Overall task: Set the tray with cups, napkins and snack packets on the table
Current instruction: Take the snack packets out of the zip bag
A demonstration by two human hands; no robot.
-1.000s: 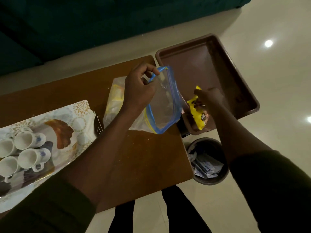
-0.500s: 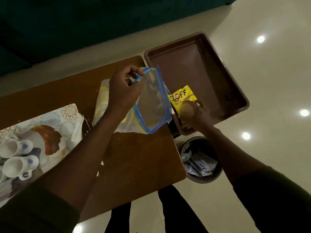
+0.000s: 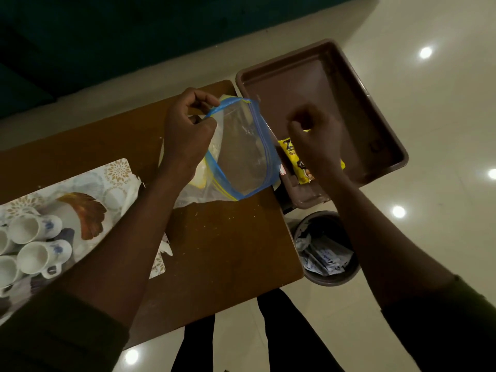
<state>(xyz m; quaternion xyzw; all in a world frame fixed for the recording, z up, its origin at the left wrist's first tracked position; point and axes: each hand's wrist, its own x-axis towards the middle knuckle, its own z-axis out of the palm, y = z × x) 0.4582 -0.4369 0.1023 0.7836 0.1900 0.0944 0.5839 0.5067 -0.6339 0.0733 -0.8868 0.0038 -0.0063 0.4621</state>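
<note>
My left hand [image 3: 188, 132] pinches the blue zip rim of a clear plastic bag [image 3: 241, 146] and holds it open above the wooden table [image 3: 228, 251]; pale yellow packets show inside. My right hand [image 3: 316, 138], blurred and loosely curled, hovers over a yellow snack packet [image 3: 300, 170] lying in the near corner of the brown tray [image 3: 349, 98]; nothing shows in its fingers. At the far left, white cups [image 3: 35, 226] lie on their sides on a patterned tray [image 3: 88, 189].
The brown tray overhangs the table's right end. Below it on the glossy floor stands a round bin [image 3: 327, 251] with paper wrappers. My legs [image 3: 281, 331] are at the table's near edge. A dark green sofa [image 3: 134, 36] runs along the far side.
My right hand carried the yellow packet from the bag into the brown tray, let it go there and lifted off it. My left hand kept the bag open.
</note>
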